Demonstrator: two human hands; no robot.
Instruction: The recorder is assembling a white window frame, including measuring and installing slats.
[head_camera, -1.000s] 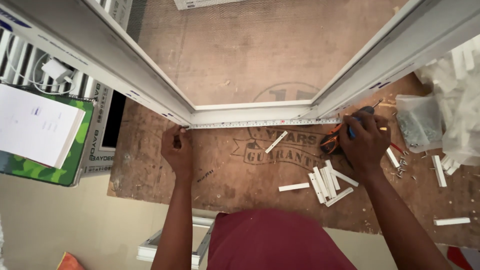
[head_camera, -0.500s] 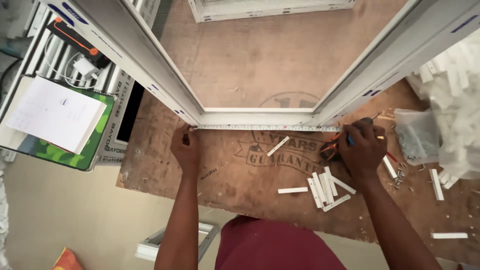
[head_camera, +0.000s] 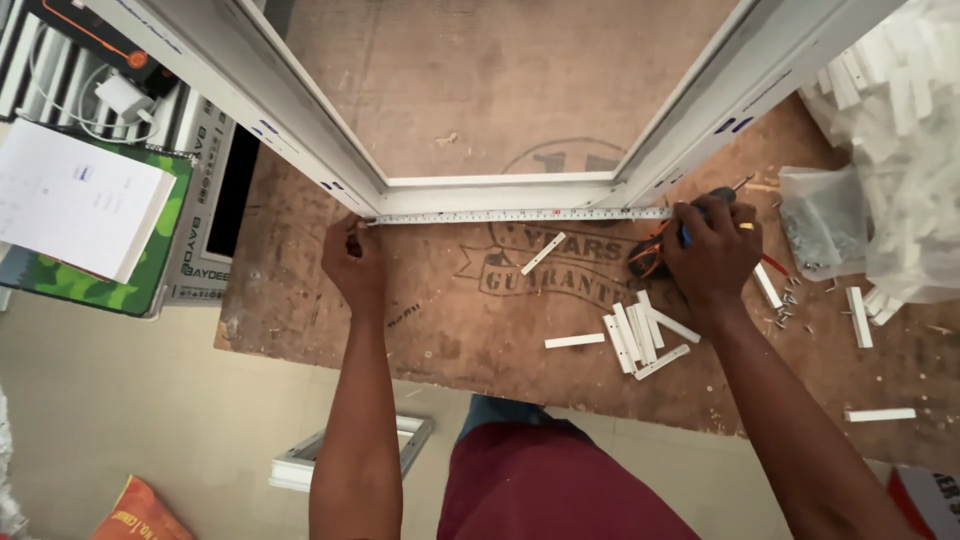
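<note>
A white window frame (head_camera: 500, 190) lies on a brown board worktop (head_camera: 450, 300). A measuring tape blade (head_camera: 510, 214) is stretched along the frame's near rail. My left hand (head_camera: 352, 262) pins the tape's end at the frame's left corner. My right hand (head_camera: 712, 250) grips the dark and orange tape case (head_camera: 648, 258) together with a blue pen at the right corner.
Several short white plastic strips (head_camera: 640, 340) lie near my right hand, with more white pieces (head_camera: 900, 110) piled at the right beside a clear bag of screws (head_camera: 825, 215). A white paper pad on a green folder (head_camera: 85, 215) sits at the left. Pale floor lies below the board's edge.
The view has dropped slightly, so the frame and hands sit lower in the picture. Both hands keep the tape stretched along the rail; nothing was let go.
</note>
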